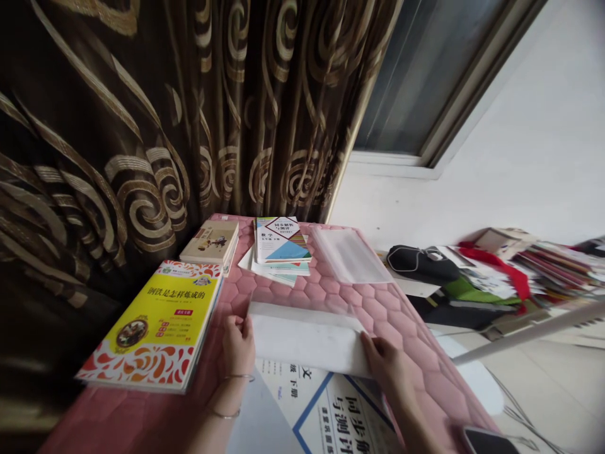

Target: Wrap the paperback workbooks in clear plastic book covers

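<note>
My left hand (239, 343) and my right hand (385, 362) each pinch one end of a clear plastic book cover (305, 331) with a white folded flap, lying flat on the pink quilted table top (411, 328). Under the cover's near edge lies a white and blue workbook (331, 410), partly hidden by my arms. A yellow book (158, 325) lies just left of my left hand.
A small beige book (211, 241) and a stack of blue and white workbooks (280, 247) lie at the far edge by the brown curtain (142, 126). Another clear cover (350, 255) lies beside them. A phone (489, 440) sits near right. Cluttered books and a black bag (420, 263) lie lower right.
</note>
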Tool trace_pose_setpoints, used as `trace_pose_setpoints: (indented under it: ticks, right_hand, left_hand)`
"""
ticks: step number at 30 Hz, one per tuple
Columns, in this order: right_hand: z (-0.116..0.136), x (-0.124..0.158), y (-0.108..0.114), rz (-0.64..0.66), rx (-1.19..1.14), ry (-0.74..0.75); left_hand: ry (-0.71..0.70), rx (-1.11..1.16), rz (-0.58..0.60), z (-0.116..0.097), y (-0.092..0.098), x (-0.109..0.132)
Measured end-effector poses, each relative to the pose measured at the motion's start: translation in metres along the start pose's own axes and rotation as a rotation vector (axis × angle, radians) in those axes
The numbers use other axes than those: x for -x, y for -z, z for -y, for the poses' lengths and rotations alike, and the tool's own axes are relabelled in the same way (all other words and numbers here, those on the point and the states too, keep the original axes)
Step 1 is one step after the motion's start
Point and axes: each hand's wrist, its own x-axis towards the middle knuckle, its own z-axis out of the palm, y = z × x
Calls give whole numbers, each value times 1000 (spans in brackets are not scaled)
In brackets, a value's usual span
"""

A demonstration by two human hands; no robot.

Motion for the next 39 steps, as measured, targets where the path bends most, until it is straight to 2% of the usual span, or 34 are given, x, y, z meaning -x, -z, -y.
trace_pose_setpoints:
  ticks: [7, 10, 15, 23, 31, 36, 39]
  right_hand:
    - [-4, -1, -9, -85, -7, -14]
    - [2, 4, -4, -74, -47, -19]
    - [6, 10, 5, -27, -25, -56]
    - [2, -2, -4, 26, 111, -119]
    - [10, 12, 11, -2, -58, -39]
    - [2, 14, 1, -38, -61, -40]
    - [0, 17, -3, -90, -122, -12]
  left_hand:
    - [-76, -44, 53, 0, 8, 1]
    - [-98, -87, 81, 3, 7, 2]
    - [-82, -237, 50, 10, 3, 0]
    - [-103, -401, 95, 11, 0, -13]
    - [-101, -399, 90, 5, -2, -16]
    - [-36, -426, 132, -4, 1, -16]
    - [-62, -429, 120, -2, 4, -15]
